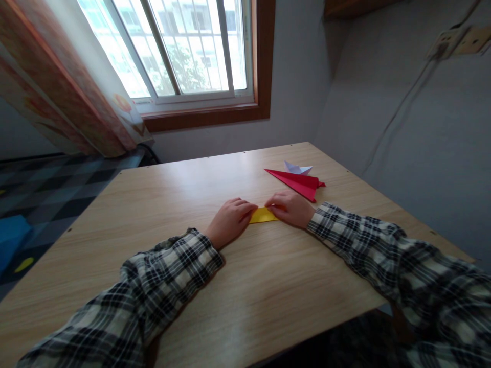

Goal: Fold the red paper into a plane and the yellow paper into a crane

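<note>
A narrow strip of folded yellow paper (263, 215) lies on the wooden table (184, 189) in front of me. My left hand (232, 219) grips its left end, fingers closed and fingertips along the upper edge. At the other end, my right hand (290, 207) is closed on the paper too, thumb and fingers pinched together. Only the middle of the strip shows; both ends are hidden under my hands. Just beyond my right hand rests a red paper plane (297, 181), its nose pointing left. Behind the plane sits a small white paper boat (298, 168).
A window (184, 51) with a brown frame is behind the table, with a patterned curtain (65, 76) at left. On the left stands a checked surface (76, 181) with a blue object (13, 237). A cord hangs from the wall socket (447, 45) at right.
</note>
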A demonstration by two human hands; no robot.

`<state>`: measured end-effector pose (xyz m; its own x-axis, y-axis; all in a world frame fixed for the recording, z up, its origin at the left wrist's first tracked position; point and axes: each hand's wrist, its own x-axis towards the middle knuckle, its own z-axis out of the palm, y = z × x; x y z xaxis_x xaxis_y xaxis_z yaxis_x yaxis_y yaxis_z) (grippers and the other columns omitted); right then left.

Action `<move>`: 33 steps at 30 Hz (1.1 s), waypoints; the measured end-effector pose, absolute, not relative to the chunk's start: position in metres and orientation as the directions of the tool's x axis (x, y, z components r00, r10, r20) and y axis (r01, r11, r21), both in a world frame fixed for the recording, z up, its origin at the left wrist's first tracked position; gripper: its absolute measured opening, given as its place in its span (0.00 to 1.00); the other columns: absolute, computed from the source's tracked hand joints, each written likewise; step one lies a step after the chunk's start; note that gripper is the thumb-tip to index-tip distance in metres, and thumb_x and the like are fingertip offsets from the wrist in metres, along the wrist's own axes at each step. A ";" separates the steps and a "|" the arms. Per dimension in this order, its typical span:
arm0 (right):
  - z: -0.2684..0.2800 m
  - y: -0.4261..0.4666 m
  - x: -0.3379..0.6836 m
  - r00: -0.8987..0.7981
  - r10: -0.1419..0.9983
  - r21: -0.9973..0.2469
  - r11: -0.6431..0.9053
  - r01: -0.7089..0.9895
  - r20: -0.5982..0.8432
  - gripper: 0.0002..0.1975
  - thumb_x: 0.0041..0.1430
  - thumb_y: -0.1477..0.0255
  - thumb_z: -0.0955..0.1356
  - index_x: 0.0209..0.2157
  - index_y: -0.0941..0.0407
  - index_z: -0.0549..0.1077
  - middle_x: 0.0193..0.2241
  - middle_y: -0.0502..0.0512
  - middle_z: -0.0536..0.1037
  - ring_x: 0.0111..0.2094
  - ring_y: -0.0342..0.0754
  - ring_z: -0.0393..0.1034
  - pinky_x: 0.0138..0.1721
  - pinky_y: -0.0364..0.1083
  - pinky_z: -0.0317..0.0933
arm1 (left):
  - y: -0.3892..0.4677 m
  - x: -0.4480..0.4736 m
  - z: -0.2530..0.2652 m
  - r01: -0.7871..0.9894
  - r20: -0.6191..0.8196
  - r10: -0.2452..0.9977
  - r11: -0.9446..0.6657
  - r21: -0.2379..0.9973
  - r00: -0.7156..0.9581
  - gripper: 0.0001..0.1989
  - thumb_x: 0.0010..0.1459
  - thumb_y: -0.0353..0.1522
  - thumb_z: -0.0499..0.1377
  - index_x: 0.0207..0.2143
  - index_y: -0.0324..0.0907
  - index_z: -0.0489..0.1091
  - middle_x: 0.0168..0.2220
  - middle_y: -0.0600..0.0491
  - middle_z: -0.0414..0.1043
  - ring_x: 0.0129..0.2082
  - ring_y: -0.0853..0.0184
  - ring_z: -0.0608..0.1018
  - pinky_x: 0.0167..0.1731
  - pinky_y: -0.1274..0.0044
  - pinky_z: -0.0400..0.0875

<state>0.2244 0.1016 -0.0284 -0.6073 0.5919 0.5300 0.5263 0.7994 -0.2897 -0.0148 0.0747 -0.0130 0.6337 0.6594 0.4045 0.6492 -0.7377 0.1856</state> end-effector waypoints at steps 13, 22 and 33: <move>-0.029 0.104 0.224 -0.680 0.539 -0.250 0.839 0.482 0.498 0.09 0.65 0.72 0.68 0.41 0.57 0.81 0.39 0.60 0.80 0.42 0.52 0.72 0.46 0.53 0.67 | 0.075 -0.014 -0.011 0.673 0.350 0.667 -0.729 0.122 0.658 0.13 0.68 0.31 0.52 0.45 0.42 0.77 0.40 0.47 0.76 0.40 0.61 0.74 0.46 0.67 0.71; -0.029 0.103 0.225 -0.700 0.547 -0.174 0.828 0.533 0.459 0.10 0.66 0.69 0.67 0.43 0.56 0.80 0.41 0.60 0.79 0.44 0.54 0.69 0.49 0.55 0.62 | 0.075 -0.015 -0.012 0.694 0.315 0.677 -0.716 0.075 0.665 0.13 0.67 0.39 0.56 0.46 0.43 0.76 0.40 0.48 0.73 0.40 0.61 0.74 0.45 0.65 0.69; -0.027 0.101 0.224 -0.696 0.520 -0.157 0.841 0.518 0.495 0.09 0.65 0.69 0.68 0.41 0.57 0.79 0.39 0.60 0.79 0.43 0.54 0.70 0.47 0.53 0.61 | 0.074 -0.015 -0.011 0.707 0.311 0.677 -0.707 0.025 0.667 0.13 0.67 0.40 0.57 0.47 0.43 0.75 0.41 0.48 0.73 0.41 0.59 0.73 0.47 0.65 0.68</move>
<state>0.2244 0.1010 -0.0273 -0.6959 0.5203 0.4950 0.5176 0.8412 -0.1566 -0.0152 0.0736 -0.0115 0.6671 0.6772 0.3106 0.7065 -0.7073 0.0247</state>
